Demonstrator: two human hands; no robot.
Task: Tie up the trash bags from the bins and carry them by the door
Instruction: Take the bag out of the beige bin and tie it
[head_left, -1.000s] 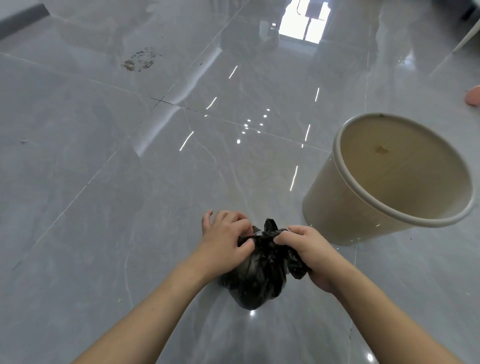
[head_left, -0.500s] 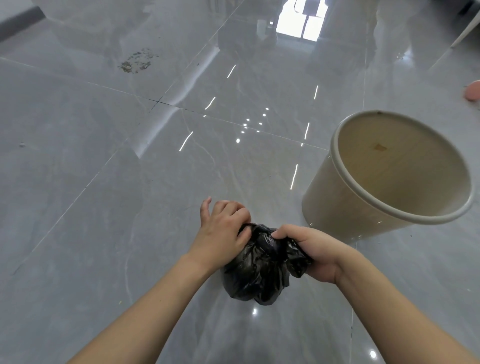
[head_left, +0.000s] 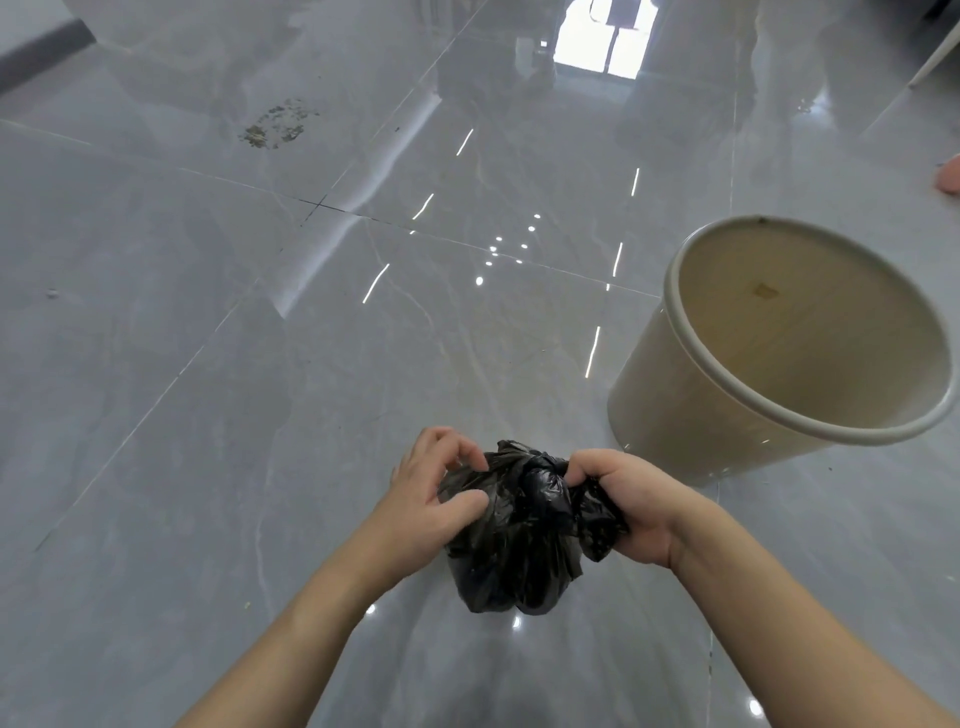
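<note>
A small black trash bag (head_left: 511, 551) hangs bunched between my two hands above the grey floor, low in the middle of the head view. My left hand (head_left: 431, 499) pinches the bag's crumpled top from the left with thumb and fingers. My right hand (head_left: 631, 501) grips a twisted fold of the bag's top from the right. To the right stands a round cream bin (head_left: 675, 400) with no bag in it; a small brown scrap lies on its bottom.
The glossy grey tiled floor (head_left: 208, 364) stretches ahead, with a patch of dirt (head_left: 278, 124) at the far left. A bright window reflection (head_left: 602, 41) shows at the top. A pink object (head_left: 948, 179) pokes in at the right edge.
Both hands have kept hold of the bag's top and reworked it. My left fingers have spread a little, pinching the plastic, while my right hand has pulled its fold to the right.
</note>
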